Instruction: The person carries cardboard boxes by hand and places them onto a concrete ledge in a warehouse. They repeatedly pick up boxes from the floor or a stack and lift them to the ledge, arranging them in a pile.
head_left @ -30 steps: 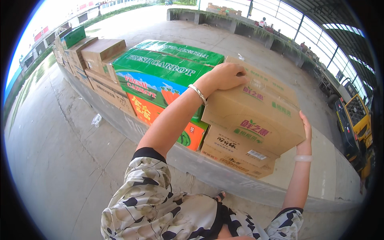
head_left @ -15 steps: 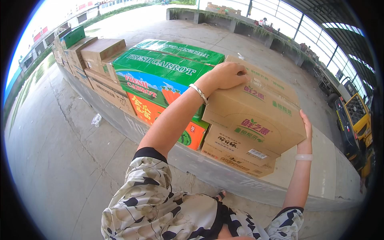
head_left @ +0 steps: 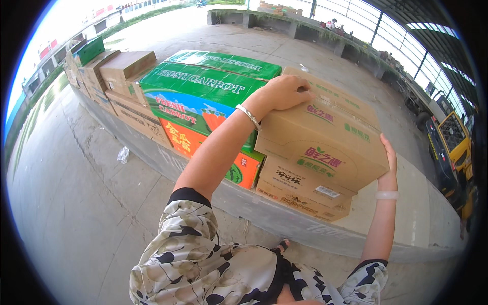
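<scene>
I have the left hand (head_left: 287, 92) curled over the top of the brown box (head_left: 325, 134) and the right hand (head_left: 388, 157) against its right end; I can't tell whether either hand's fingers are clamped on it. I see this box atop a brown stack (head_left: 302, 189) on the surface (head_left: 406, 206), just right of the green box (head_left: 201, 84), which sits on an orange box (head_left: 248, 170).

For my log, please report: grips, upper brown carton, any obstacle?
Left grip on top, right grip at right end. Upper brown carton atop brown box. Green carton close at left; nothing seen blocking.
</scene>
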`<state>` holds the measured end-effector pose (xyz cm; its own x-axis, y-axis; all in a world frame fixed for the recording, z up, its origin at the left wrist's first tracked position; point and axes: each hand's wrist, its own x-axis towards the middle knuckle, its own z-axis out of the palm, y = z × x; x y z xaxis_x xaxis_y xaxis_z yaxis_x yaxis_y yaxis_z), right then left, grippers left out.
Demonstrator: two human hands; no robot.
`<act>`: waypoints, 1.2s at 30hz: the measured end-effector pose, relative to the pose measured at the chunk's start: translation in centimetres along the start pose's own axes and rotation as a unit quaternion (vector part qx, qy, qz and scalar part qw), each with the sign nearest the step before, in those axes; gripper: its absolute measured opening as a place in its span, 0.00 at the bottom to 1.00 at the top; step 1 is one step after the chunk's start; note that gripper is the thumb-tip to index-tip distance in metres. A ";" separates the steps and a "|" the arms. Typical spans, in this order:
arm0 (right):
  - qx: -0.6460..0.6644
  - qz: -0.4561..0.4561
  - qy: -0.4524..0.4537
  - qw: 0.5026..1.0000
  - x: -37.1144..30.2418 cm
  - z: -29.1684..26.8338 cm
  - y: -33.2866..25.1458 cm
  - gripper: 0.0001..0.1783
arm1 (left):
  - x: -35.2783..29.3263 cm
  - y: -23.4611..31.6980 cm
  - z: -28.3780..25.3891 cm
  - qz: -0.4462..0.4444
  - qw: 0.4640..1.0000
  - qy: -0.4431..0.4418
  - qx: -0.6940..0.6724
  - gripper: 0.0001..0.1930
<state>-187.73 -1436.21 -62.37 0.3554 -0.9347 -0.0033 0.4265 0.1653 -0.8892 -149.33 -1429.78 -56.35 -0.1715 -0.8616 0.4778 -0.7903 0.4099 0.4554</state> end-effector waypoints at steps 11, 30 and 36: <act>0.002 -0.002 0.002 1.000 -0.7 0.7 0.4 0.24 | -0.3 -0.2 -0.3 0.004 1.000 -0.006 -0.008 0.21; 0.035 -0.009 0.022 0.999 9.8 -27.9 -12.2 0.20 | 20.9 12.1 21.3 -0.019 0.999 -0.025 -0.031 0.21; -0.008 -0.023 0.069 0.997 10.2 -41.2 -16.8 0.21 | 26.8 20.0 31.3 -0.015 0.998 -0.026 -0.062 0.20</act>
<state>-225.51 -1461.45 -66.28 0.2173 -0.9758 -0.0241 0.4256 0.1170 -0.8973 -188.18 -1454.03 -57.99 -0.1811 -0.8872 0.4243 -0.7178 0.4142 0.5597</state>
